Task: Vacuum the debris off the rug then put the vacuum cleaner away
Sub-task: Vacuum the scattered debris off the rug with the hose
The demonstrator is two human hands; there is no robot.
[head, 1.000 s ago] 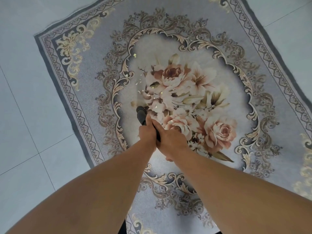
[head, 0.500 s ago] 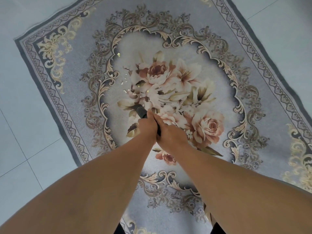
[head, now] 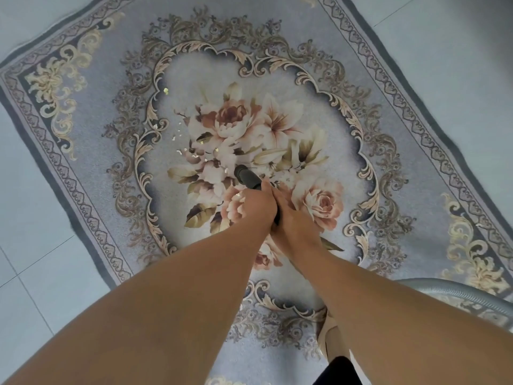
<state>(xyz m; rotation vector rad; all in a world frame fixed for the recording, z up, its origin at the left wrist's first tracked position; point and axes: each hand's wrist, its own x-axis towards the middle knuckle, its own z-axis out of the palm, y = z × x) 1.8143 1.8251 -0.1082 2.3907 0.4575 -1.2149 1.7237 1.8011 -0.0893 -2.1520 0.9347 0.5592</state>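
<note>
Left hand (head: 256, 207) and right hand (head: 291, 225) both grip the black vacuum tube (head: 247, 176), side by side, touching. Tube mouth over rug (head: 83, 162) centre, on the printed flowers. Debris (head: 180, 152) — pale flecks on rug, just left of centre.

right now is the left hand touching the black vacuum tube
Touching. The head view shows the left hand wrapped round the black vacuum tube, just behind its open end.

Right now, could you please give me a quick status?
Left hand and right hand grip vacuum nozzle. Debris on rug ahead. Hose at right.
</note>
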